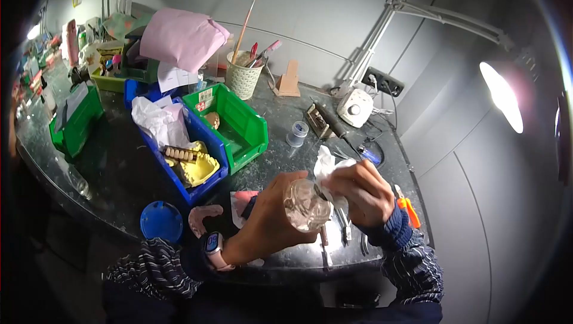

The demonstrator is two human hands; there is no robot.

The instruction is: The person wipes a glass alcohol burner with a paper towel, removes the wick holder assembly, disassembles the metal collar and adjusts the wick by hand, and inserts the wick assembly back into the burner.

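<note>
My left hand (268,216) is wrapped round a clear glass jar (307,206), tilted so that its round end faces me. Close against the jar's right side is my right hand (365,196), its fingers bent together and slightly blurred. A crumpled white tissue (325,163) sticks out from those fingers, beside the jar's rim. Under the hands, metal hand tools (344,225) lie on the dark bench. A pink horseshoe-shaped piece (204,219) rests left of my left wrist, near a round blue lid (161,221).
A blue bin (185,139) holds a yellow dental cast (200,167) and paper. Beside it stand a green bin (253,130) and a cup of brushes (243,79). Behind my right hand are a white control box (356,108) and small clear pot (297,134). Orange-handled pliers (409,207) lie right.
</note>
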